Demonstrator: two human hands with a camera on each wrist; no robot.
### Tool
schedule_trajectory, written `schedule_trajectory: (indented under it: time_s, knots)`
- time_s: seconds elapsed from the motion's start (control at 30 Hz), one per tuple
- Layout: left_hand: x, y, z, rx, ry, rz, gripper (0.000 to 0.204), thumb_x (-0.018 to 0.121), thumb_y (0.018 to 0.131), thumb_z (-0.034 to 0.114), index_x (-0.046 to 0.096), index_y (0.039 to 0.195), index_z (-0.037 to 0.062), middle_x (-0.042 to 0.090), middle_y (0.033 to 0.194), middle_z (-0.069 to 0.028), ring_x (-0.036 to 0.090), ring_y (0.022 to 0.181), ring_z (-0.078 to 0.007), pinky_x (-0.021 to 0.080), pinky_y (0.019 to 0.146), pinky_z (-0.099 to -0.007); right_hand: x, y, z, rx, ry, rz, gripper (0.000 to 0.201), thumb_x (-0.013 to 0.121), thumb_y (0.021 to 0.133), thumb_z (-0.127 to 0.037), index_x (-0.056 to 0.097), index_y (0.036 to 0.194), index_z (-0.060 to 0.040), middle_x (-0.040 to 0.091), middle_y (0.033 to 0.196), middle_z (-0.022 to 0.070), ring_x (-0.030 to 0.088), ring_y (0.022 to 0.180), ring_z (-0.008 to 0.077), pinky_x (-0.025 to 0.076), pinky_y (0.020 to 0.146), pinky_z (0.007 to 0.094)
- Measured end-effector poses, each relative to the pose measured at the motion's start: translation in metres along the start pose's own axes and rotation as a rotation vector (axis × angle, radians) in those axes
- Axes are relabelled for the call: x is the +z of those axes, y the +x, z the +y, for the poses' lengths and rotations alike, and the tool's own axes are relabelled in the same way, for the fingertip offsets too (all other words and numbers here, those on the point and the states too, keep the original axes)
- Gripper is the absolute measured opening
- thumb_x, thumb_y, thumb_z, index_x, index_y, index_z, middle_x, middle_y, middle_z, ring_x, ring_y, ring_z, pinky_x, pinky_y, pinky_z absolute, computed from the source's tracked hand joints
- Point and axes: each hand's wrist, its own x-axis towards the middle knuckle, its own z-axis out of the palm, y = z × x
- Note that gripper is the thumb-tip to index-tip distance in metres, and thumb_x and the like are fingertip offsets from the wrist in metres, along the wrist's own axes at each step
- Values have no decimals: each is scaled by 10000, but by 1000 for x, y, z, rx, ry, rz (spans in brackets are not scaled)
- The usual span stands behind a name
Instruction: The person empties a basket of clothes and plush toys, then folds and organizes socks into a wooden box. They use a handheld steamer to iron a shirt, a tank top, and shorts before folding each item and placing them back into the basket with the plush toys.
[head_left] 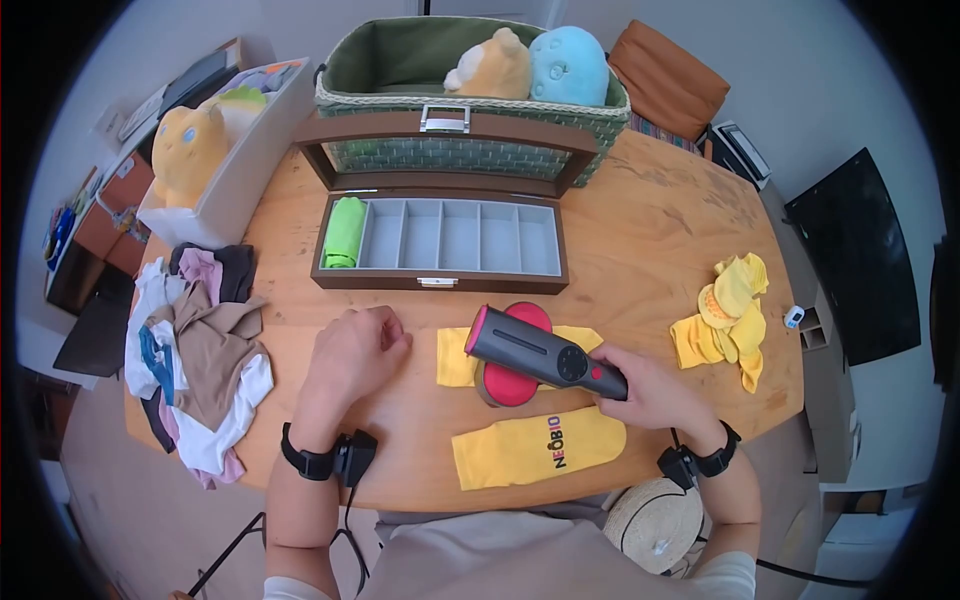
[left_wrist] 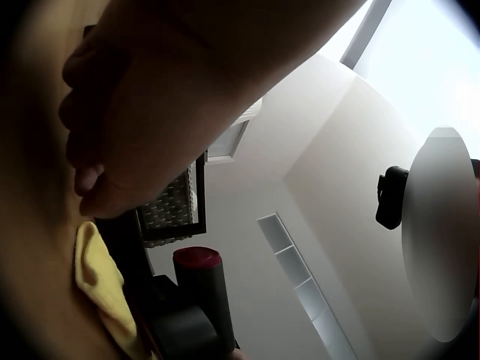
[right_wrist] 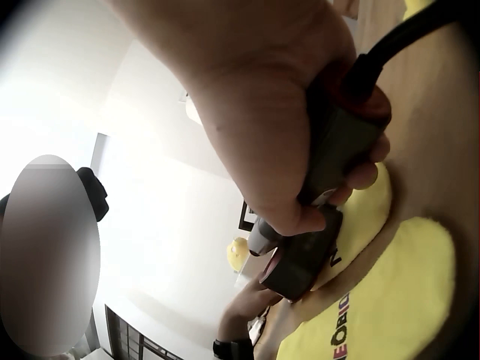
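Observation:
My right hand (head_left: pixel 650 388) grips the handle of a dark grey device (head_left: pixel 530 350) with a pink-red end and a round red base, held over a yellow sock (head_left: pixel 458 372). In the right wrist view the fingers wrap round the device (right_wrist: pixel 341 142), which has a black cord. A second yellow sock (head_left: pixel 520 450), with "NEOBIO" lettering, lies flat nearer the front edge. My left hand (head_left: pixel 360 350) rests by the table left of the socks, fingers loosely curled, holding nothing. In the left wrist view a yellow sock (left_wrist: pixel 105 289) lies beside that hand (left_wrist: pixel 127 127).
A brown box (head_left: pixel 440 283) with its lid up has a green rolled item (head_left: pixel 345 232) in its leftmost compartment. Behind stands a green basket (head_left: pixel 400 90) with plush toys. Piled clothes (head_left: pixel 215 360) lie left, yellow socks (head_left: pixel 735 310) right, and a white bin (head_left: pixel 250 170) stands back left.

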Motion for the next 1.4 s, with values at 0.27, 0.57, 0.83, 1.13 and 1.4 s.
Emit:
schedule_trajectory:
  time_s: [0.27, 0.57, 0.83, 1.13, 1.4]
  knots:
    - [-1, 1, -1, -51, 24, -33, 203, 697, 872, 265, 716, 845, 64, 730, 805, -135, 710, 806, -337, 564, 758, -434, 6, 30, -17, -70, 19, -30, 437, 671, 779, -100, 553, 1197, -58, 662, 847, 177, 650, 783, 379, 502, 701, 439]
    - [-1, 0, -1, -111, 119, 40, 214, 696, 874, 269, 715, 825, 62, 710, 742, -145, 706, 769, -344, 562, 747, -448, 25, 41, -18, -73, 97, -10, 447, 705, 808, -125, 549, 1219, -47, 673, 881, 162, 661, 798, 338, 502, 704, 398]
    - [2, -1, 3, -40, 4, 69, 189, 676, 866, 233, 699, 799, 58, 695, 703, -135, 701, 733, -333, 558, 711, -429, 25, 11, 0, -120, 238, 106, 409, 729, 796, -110, 590, 1175, -47, 673, 904, 177, 665, 803, 348, 506, 697, 402]
    - [5, -4, 18, 123, -162, -107, 164, 730, 840, 214, 675, 791, 68, 653, 652, -76, 655, 629, -269, 515, 624, -393, 17, 1, 1, -37, 110, 63, 382, 732, 794, -113, 591, 1143, -49, 658, 803, 158, 647, 750, 348, 495, 681, 410]
    - [11, -3, 19, 82, -109, -192, 217, 804, 788, 239, 661, 779, 76, 626, 638, -51, 630, 621, -240, 497, 608, -367, 9, -13, 13, 54, 187, 37, 415, 772, 797, -127, 599, 1165, -45, 662, 927, 126, 654, 837, 276, 508, 759, 359]
